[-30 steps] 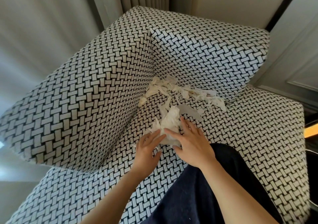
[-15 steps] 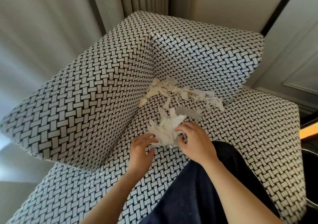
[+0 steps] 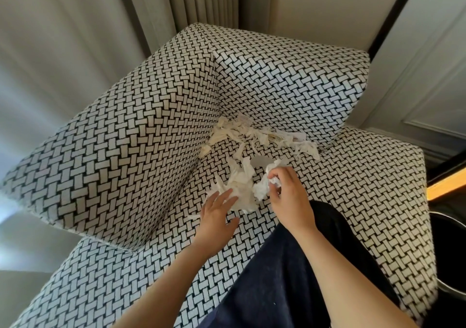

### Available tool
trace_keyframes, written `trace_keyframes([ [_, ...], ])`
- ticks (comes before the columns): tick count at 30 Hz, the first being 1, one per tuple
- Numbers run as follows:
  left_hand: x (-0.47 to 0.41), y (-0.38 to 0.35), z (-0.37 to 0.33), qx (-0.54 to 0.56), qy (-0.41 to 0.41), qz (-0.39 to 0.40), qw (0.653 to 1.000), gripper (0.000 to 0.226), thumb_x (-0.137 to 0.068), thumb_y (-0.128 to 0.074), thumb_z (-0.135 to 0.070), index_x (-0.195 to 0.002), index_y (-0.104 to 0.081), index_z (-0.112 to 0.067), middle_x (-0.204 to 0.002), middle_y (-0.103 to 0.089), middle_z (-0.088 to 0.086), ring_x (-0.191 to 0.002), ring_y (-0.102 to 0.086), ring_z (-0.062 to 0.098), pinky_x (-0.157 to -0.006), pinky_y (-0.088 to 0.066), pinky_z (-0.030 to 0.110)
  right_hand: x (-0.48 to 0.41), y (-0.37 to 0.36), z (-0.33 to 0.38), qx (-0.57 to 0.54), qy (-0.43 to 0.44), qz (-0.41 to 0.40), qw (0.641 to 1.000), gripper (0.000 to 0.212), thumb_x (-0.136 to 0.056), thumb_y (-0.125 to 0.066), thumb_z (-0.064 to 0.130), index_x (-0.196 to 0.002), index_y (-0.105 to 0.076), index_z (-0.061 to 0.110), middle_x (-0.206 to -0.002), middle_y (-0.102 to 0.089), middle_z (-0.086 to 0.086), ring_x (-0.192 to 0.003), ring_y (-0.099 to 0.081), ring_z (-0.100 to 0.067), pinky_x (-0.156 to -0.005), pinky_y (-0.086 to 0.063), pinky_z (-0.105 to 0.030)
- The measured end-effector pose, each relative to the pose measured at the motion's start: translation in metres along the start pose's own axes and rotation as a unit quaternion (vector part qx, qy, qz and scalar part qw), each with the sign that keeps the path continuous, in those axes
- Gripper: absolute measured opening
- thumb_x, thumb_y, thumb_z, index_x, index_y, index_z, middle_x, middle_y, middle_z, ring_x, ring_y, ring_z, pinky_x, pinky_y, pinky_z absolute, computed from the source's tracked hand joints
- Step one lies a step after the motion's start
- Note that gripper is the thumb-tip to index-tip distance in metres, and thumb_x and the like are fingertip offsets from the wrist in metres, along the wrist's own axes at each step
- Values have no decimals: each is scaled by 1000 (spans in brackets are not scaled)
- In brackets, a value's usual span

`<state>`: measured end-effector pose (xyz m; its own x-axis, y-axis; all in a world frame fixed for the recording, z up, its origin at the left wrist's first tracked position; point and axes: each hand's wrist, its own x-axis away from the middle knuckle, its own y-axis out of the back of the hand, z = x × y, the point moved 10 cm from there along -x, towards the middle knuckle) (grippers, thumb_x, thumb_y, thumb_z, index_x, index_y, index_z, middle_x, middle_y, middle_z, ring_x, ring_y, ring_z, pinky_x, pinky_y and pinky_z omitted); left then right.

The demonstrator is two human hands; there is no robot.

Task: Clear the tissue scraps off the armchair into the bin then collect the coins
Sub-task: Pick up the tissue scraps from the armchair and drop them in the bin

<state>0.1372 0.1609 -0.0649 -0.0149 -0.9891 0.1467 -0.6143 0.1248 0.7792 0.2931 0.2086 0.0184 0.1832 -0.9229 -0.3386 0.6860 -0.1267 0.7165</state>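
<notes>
Scrap clearing on the armchair (image 3: 365, 201) seat
A dark trouser leg (image 3: 277, 277) fills the lower centre; above it the left hand (image 3: 216, 218) lies spread, fingertips touching a crumpled tissue heap (image 3: 239, 189) on the seat, while the right hand (image 3: 290, 196), just right of it, pinches a small tissue wad (image 3: 262, 190); more tissue scraps (image 3: 259, 136) lie further up in the seat's back corner

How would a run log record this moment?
phase: clearing tissue | right hand: grips tissue wad | left hand: touches tissue pile | corner scraps: on armchair | coins: none visible
</notes>
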Motion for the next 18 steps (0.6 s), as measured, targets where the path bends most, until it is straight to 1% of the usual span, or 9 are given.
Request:
trace_keyframes([
  [3, 0, 14, 0, 64, 29, -40, 997, 54, -91, -57, -20, -142, -37, -19, -150, -30, -1, -140, -16, 17, -116, -14, 36, -1, 6, 0, -17, -5, -17, 1000, 23, -84, -61, -4, -104, -58, 6, -110, -55, -4, -81, -55, -7, -70, -44, -4],
  [5, 1, 26, 0, 114, 54, -60, 990, 52, -91, -57, -16, -140, -40, -19, -148, -33, 1, -139, -20, 17, -116, -18, 36, -1, 12, -1, -33, -7, -27, 999, 26, -84, -63, -3, -109, -59, 6, -112, -55, -4, -81, -53, -3, -76, -39, 2],
  [8, -3, 42, -7, 164, 62, -78, 981, 46, -92, -55, -15, -136, -46, -24, -145, -39, -2, -137, -28, 14, -114, -27, 42, 3, 31, -11, -90, -47, -82, 991, 29, -85, -62, -2, -111, -59, 8, -115, -54, -3, -84, -55, -2, -77, -45, -5],
  [10, -10, 51, -22, 185, 48, -74, 979, 43, -92, -54, -14, -133, -48, -26, -142, -43, -4, -133, -34, 13, -112, -30, 41, 8, 48, -22, -140, -91, -141, 976, 29, -86, -61, -3, -112, -59, 10, -117, -54, -1, -90, -58, -5, -77, -49, -10],
  [14, -26, 51, -62, 195, 23, -20, 980, 41, -91, -55, -20, -129, -49, -35, -136, -47, -9, -121, -48, 16, -103, -41, 44, 30, 78, -50, -221, -194, -238, 926, 31, -89, -59, 3, -118, -57, 14, -115, -49, 17, -97, -57, -4, -79, -48, -10],
  [15, -31, 47, -76, 200, 17, -6, 980, 40, -91, -55, -21, -128, -50, -36, -135, -48, -10, -119, -51, 16, -102, -42, 42, 38, 87, -62, -232, -220, -263, 911, 32, -89, -60, 4, -119, -56, 15, -116, -49, 15, -98, -58, -4, -79, -48, -11],
  [16, -36, 42, -91, 210, 12, 8, 978, 39, -92, -55, -21, -128, -50, -35, -133, -49, -10, -116, -52, 14, -99, -42, 35, 48, 97, -75, -240, -245, -283, 896, 33, -89, -60, 5, -121, -56, 16, -119, -50, 11, -99, -58, -4, -80, -49, -12],
  [17, -39, 40, -103, 221, 9, 17, 975, 39, -92, -55, -21, -128, -50, -34, -130, -51, -8, -112, -52, 12, -93, -43, 29, 55, 102, -85, -245, -270, -292, 884, 35, -89, -61, 6, -122, -55, 16, -122, -50, 7, -101, -58, -5, -80, -48, -12],
  [18, -46, 33, -119, 224, 3, 32, 974, 39, -92, -54, -23, -129, -50, -34, -129, -52, -7, -110, -52, 12, -87, -43, 26, 64, 112, -98, -245, -294, -303, 873, 36, -89, -61, 7, -122, -55, 17, -124, -50, 7, -103, -57, -5, -81, -48, -13],
])
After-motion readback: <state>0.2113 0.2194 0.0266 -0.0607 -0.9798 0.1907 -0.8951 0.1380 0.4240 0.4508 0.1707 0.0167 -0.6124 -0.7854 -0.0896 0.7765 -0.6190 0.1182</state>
